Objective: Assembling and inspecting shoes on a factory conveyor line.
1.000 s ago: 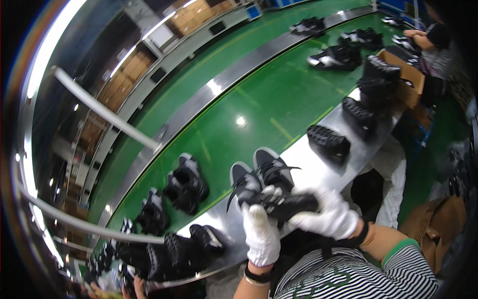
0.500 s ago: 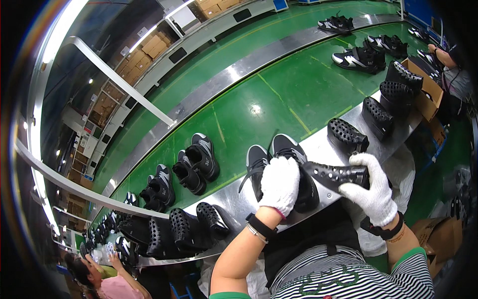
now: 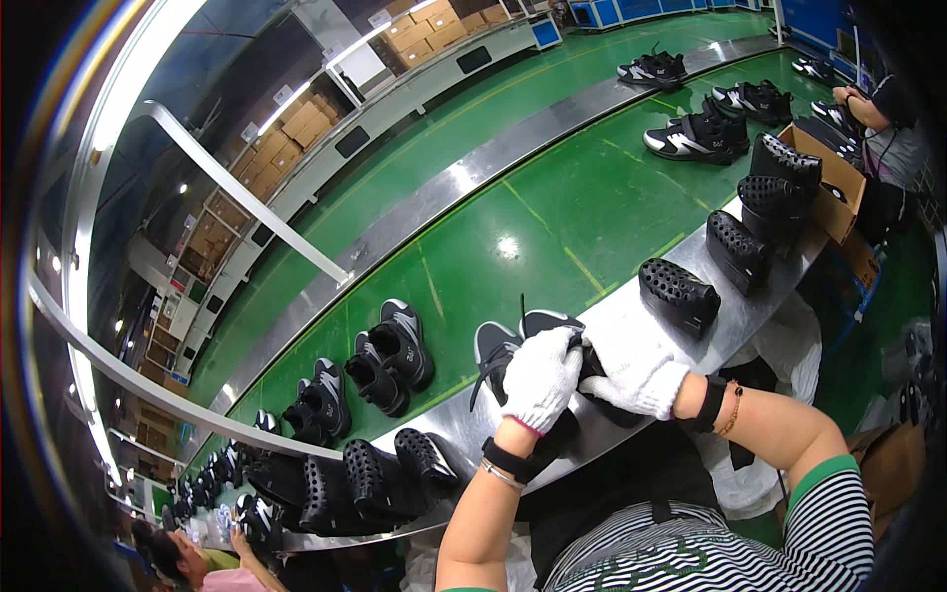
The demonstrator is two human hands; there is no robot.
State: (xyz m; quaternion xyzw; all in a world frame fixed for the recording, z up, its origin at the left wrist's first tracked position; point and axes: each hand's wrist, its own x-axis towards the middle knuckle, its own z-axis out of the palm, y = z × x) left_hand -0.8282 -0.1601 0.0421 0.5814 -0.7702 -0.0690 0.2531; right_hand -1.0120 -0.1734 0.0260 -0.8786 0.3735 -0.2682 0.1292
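Observation:
Two black sneakers with grey toes stand side by side before me on the metal ledge, toes pointing away. My white-gloved left hand (image 3: 543, 379) is closed over the left side of the right-hand sneaker (image 3: 548, 321), near its laces. My right hand (image 3: 636, 369), gloved too, is closed against that sneaker's right side and opening. Both gloves meet over it and hide most of the shoe. The left-hand sneaker (image 3: 492, 341) is partly behind my left glove. No black perforated insert shows in my right hand; the gloves hide whether one is inside the shoe.
A black perforated insert (image 3: 681, 296) stands on the ledge (image 3: 612, 326) to the right, with several more beyond it by an open carton (image 3: 831, 187). More inserts (image 3: 370, 476) stand at left. Sneakers (image 3: 402, 340) line the green conveyor. A co-worker sits at each end.
My right hand has moved left from beside the shoes onto the right-hand sneaker. The perforated insert it held is out of sight. The view has shifted slightly.

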